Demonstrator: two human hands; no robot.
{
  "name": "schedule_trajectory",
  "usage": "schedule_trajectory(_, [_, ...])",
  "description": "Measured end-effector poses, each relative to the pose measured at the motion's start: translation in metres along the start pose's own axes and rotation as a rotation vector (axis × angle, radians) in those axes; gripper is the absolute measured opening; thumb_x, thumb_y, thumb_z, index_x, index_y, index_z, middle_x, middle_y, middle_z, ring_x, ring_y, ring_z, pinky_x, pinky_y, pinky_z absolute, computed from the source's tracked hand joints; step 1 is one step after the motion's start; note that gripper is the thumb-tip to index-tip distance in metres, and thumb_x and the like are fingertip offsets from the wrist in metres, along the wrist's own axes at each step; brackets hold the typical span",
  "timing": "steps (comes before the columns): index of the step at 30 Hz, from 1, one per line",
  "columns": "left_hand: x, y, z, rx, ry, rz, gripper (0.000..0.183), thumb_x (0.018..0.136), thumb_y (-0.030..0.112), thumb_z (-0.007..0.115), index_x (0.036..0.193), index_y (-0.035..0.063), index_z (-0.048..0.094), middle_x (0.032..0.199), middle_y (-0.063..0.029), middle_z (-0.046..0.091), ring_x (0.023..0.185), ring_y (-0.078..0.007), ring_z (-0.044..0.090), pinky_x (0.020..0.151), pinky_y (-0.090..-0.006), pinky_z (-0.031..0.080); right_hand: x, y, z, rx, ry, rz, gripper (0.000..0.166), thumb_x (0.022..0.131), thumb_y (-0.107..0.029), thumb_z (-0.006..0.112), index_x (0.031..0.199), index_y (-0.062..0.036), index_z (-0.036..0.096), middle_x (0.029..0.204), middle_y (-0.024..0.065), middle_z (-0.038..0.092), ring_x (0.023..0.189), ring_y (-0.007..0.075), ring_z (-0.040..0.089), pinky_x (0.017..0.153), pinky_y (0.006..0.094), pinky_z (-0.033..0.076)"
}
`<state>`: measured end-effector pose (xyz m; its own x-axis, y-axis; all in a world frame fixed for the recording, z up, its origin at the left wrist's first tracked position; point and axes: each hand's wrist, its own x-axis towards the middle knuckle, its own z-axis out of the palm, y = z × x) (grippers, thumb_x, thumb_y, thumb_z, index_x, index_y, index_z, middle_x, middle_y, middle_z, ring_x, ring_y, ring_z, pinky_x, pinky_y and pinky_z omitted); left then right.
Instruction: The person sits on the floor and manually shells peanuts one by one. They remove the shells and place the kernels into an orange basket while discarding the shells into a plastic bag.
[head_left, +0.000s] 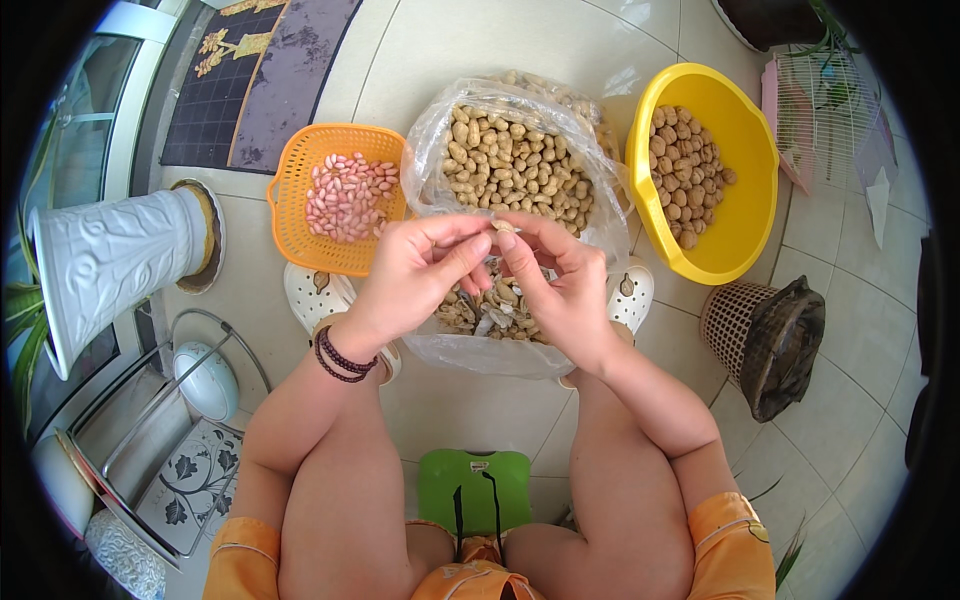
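Note:
My left hand (420, 270) and my right hand (559, 285) meet at the fingertips in front of me. Between them is a peanut shell (502, 225), pinched mainly by the right thumb and index finger; the left fingertips touch its side. Behind the hands, a clear plastic bag (427, 142) holds unshelled peanuts (517, 161). Beneath them lie broken peanut shells (499, 307) on clear plastic (495, 356). Pink shelled peanuts (349, 195) lie in an orange plastic basket (300, 154) on the left. Whether a kernel is inside the held shell cannot be told.
A yellow plastic basin (757, 180) with walnuts (686, 169) stands at the right, near a lattice wastebasket (731, 319) with a black liner. A white flowerpot (127, 255) and a metal rack (225, 337) are on the left. A green stool (472, 487) is between my legs.

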<state>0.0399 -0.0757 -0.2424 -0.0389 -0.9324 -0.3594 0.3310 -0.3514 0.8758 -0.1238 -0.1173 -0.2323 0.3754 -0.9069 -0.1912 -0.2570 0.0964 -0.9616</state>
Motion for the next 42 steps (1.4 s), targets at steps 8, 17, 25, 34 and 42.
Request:
schedule_trajectory(8, [-0.001,-0.027,-0.049,0.780,0.268,0.054,0.013,0.090,0.007,0.061,0.098,-0.0022,0.065,0.077,-0.0100,0.069,0.060,-0.0155,0.064,0.056,-0.0271,0.052,-0.005,0.044,-0.002,-0.325,-0.249,-0.005,0.013,0.089,-0.007,0.056,0.084,0.0029,0.063,0.068,0.0279,0.058,0.065,0.0454,0.057,0.057,0.0446,0.049])
schedule_trajectory(17, [-0.010,-0.021,-0.102,1.739,0.590,-0.073,0.028,0.090,0.029,0.058,0.084,0.0031,0.067,0.067,-0.0198,0.064,0.064,-0.0351,0.066,0.056,-0.0445,0.052,0.026,0.063,-0.014,-0.538,-0.020,0.008,0.013,0.086,-0.011,0.061,0.091,-0.0020,0.069,0.061,0.0164,0.063,0.053,0.0342,0.062,0.055,0.0405,0.052])
schedule_trajectory(25, [0.002,-0.002,-0.068,1.700,0.473,0.303,0.031,0.082,0.009,0.065,0.112,0.0061,0.064,0.109,-0.0207,0.063,0.100,-0.0361,0.062,0.086,-0.0435,0.049,0.086,0.108,-0.022,-0.784,-0.056,-0.290,0.017,0.077,-0.008,0.066,0.092,-0.0025,0.068,0.095,0.0162,0.066,0.094,0.0308,0.061,0.083,0.0410,0.050])
schedule_trajectory(34, [0.012,0.002,-0.038,1.106,0.325,0.431,0.037,0.080,0.001,0.067,0.116,0.0055,0.064,0.131,-0.0156,0.053,0.116,-0.0294,0.055,0.098,-0.0385,0.044,0.100,0.117,-0.002,-0.840,-0.108,-0.242,0.019,0.078,-0.012,0.068,0.091,0.0000,0.060,0.085,0.0139,0.066,0.083,0.0303,0.063,0.083,0.0368,0.050])
schedule_trajectory(42, [0.018,-0.001,-0.006,0.505,0.175,0.163,0.042,0.083,0.012,0.073,0.121,-0.0009,0.061,0.115,-0.0108,0.065,0.102,-0.0175,0.063,0.090,-0.0297,0.050,0.051,0.031,-0.015,0.567,-0.231,0.256,0.011,0.091,-0.007,0.061,0.101,-0.0027,0.060,0.084,0.0058,0.070,0.071,0.0114,0.064,0.076,0.0284,0.051])
